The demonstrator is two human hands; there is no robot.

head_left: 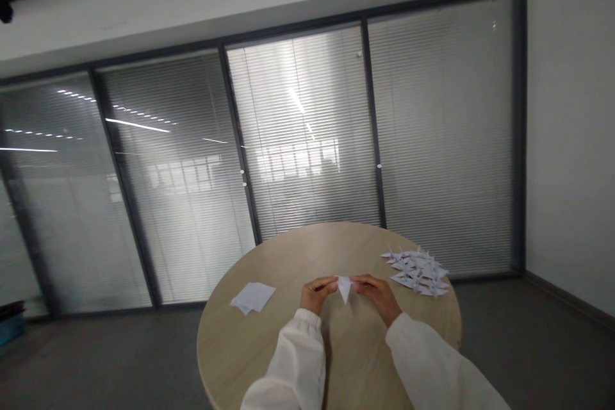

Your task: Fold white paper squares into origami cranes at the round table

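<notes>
Nearest to the camera are two white sleeves (302, 346), coming in on the near side of the folded paper (344, 288), which I'll use as the landmark for everything else. It's a little white piece with its tip pointing back toward the wearer, and it's between the two hands, over the round wooden counter (358, 365). Can't tell if it's touching the wood or just above it.

The left hand (317, 295) has its fingertips pinched on the paper's left upper corner, and the right hand (377, 295) is pinching the right upper corner. Exact thumb placement is too small to make out.

Handling-wise I'd guess it weighs next to nothing: crisp along the creases, bendy on the flat bits, not very slippery, but easy to crumple or tear. I'd hold it just like this, light pinch at the wide end's corners, and leave the thin tip alone.

Left of the folded paper, well apart from it, some loose white sheets (254, 298) overlap a bit. To its right and slightly farther back there's a heap of pointy folded pieces (418, 273), all spikes, so probably easy to squash.

Way beyond the folded paper is a dark-framed glass partition (307, 128) with blinds, and a plain wall (571, 109) off to its right.
</notes>
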